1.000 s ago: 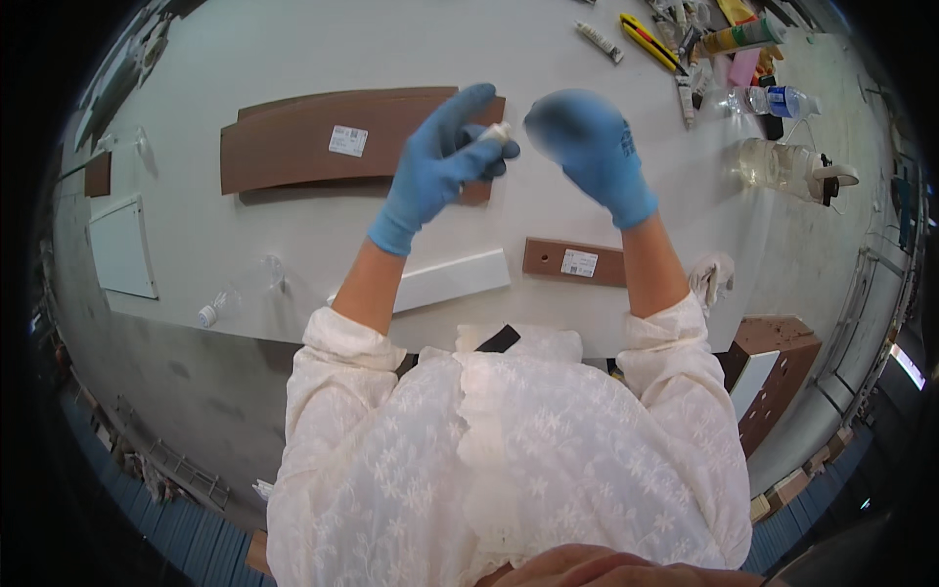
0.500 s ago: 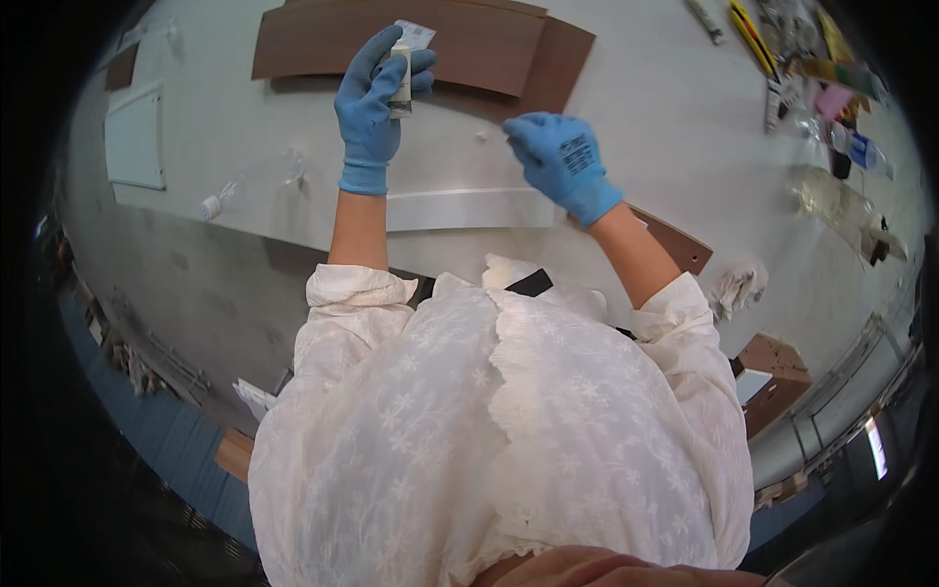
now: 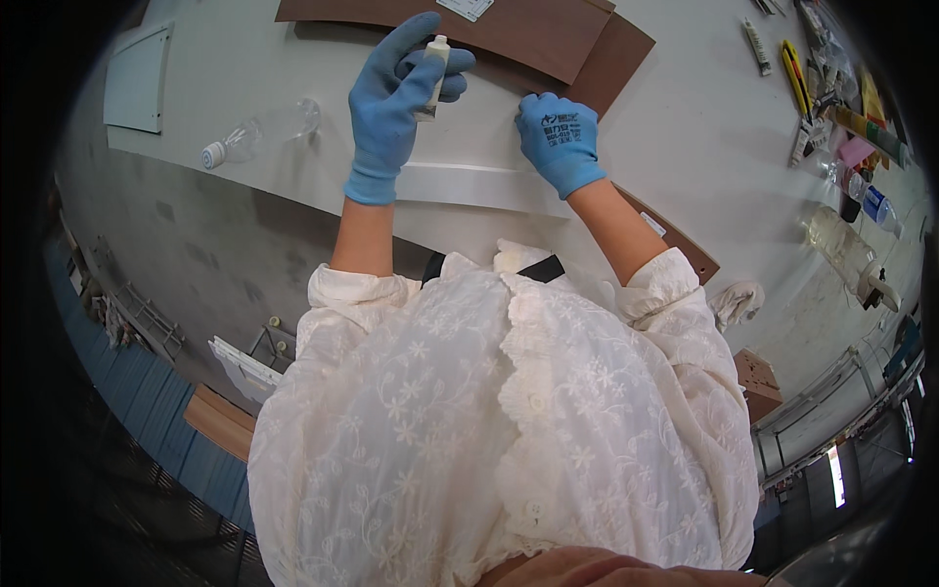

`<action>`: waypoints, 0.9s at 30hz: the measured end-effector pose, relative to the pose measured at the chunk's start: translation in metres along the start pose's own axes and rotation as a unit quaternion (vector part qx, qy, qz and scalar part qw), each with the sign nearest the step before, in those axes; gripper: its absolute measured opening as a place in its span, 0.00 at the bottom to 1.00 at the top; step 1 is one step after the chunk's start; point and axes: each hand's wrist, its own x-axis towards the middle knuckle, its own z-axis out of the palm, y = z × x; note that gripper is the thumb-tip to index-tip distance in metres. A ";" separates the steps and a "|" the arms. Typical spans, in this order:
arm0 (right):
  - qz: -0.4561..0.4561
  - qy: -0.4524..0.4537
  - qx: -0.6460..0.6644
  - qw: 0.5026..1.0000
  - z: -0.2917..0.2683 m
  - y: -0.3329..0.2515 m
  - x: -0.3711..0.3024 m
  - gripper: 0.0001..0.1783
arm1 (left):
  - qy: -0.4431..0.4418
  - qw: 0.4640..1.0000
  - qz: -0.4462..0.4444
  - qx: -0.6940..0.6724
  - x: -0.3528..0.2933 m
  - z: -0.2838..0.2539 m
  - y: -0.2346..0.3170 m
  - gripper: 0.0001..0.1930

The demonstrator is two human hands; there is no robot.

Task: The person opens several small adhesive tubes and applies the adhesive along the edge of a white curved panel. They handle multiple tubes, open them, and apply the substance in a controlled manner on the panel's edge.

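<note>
Head camera view, reading from the left: a white panel [image 3: 137,78] is lying near the edge of the pale worktable [image 3: 225,59], and a clear bottle [image 3: 259,135] is resting on its side, its white cap pointing toward the near edge. Next, the gloved left hand [image 3: 387,108] is pinching a small pale tube [image 3: 431,80] between thumb and bent fingers, with the index finger extending past it. The tube is standing nearly upright in that grip, narrow end up, which is probably keeping its contents from running out and leaving the tip clear of the glove. A white strip [image 3: 479,186] is lying across the table between the forearms, and overlapping brown panels [image 3: 548,44] are lying beyond the hands, a label facing up. The gloved right hand [image 3: 559,142] is curling inward, back facing up, near the panels' edge; its fingertips are hiding underneath, so I cannot tell whether it is gripping anything. A narrow brown board [image 3: 691,252] is showing beside the right forearm, with a crumpled cloth [image 3: 738,303] lying nearby. Farther right, a yellow knife [image 3: 796,78] and a clear jug [image 3: 839,245] are lying well apart from the hands, perhaps so the middle is staying workable.
</note>
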 end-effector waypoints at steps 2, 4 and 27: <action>0.002 0.047 0.070 0.996 -0.002 0.003 -0.003 0.06 | 0.002 1.000 -0.019 -0.002 -0.004 0.007 0.005 0.25; 0.035 0.068 0.224 0.972 -0.014 0.007 -0.006 0.07 | -0.004 0.999 -0.030 0.009 -0.007 0.016 0.011 0.25; 0.048 0.171 0.854 0.489 -0.083 0.003 -0.061 0.13 | -0.134 0.990 -0.041 0.028 -0.023 0.083 0.025 0.33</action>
